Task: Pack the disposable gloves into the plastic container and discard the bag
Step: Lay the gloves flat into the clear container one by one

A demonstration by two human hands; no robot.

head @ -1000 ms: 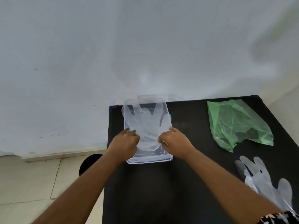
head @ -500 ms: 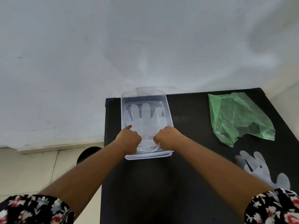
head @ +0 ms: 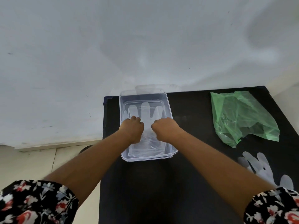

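My left grip (head: 131, 129) and right grip (head: 165, 129), fingers curled closed, press on the clear glove (head: 145, 113) lying flat inside the plastic container (head: 169, 110); its fingers point away from me. More gloves (head: 262, 167) lie on the black surface (head: 161, 191) near my right sleeve. Green bag (head: 239, 117) lies beyond them.

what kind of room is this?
Likely a plain home or utility room, not a lab: bare white wall, pale tiled floor, small black table pushed against the wall.
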